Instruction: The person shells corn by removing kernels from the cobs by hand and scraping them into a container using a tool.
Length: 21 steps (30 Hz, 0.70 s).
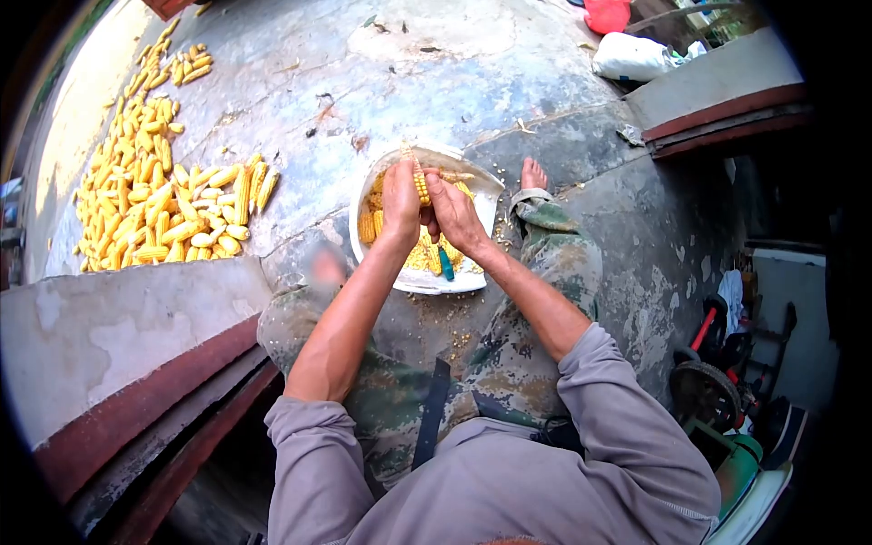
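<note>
Between my two hands, over a white basin (356,238), is a corn cob (421,184) with part of its yellow kernels gone. My left hand (401,202) wraps round the cob from the left. On the cob's right side, my right hand (454,211) presses with closed fingers. Loose kernels (423,254) and several other cobs lie in the basin below. A tool with a teal handle (446,264) rests among the kernels near the basin's front.
A large heap of yellow cobs (150,195) covers the ground at the left. Scattered kernels lie around the basin, between my bare feet. Low walls (136,331) stand left and right. A white sack (631,57) lies at the upper right, machinery (707,392) at the lower right.
</note>
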Each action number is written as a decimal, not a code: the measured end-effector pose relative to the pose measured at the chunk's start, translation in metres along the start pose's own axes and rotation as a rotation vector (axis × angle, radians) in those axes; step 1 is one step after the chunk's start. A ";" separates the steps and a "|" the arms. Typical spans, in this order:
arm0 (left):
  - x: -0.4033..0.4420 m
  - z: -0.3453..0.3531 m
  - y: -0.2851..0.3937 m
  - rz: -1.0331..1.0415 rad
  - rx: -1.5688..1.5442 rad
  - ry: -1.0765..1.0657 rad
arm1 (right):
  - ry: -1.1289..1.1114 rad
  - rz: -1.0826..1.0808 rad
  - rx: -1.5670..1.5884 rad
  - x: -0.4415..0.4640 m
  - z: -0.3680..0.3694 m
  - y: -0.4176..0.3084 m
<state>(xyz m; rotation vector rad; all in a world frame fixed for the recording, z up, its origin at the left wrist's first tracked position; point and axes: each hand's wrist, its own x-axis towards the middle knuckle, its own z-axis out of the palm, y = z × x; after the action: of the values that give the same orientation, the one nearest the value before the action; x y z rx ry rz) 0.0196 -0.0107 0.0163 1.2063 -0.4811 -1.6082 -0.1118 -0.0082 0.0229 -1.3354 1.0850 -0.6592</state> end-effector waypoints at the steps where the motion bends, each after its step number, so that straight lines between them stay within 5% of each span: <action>1: -0.002 0.003 0.003 0.011 0.036 0.016 | 0.001 0.011 0.001 0.000 0.000 -0.001; 18: -0.004 0.016 -0.008 0.251 0.085 0.183 | 0.089 -0.204 -0.174 -0.005 0.009 0.008; 21: -0.001 0.013 -0.012 0.248 0.074 0.144 | 0.027 -0.061 -0.075 -0.006 0.006 0.013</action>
<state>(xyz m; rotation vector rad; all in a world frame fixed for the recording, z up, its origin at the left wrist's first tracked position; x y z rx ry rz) 0.0018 -0.0079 0.0129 1.2549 -0.5773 -1.2932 -0.1114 0.0016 0.0111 -1.4324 1.1036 -0.6895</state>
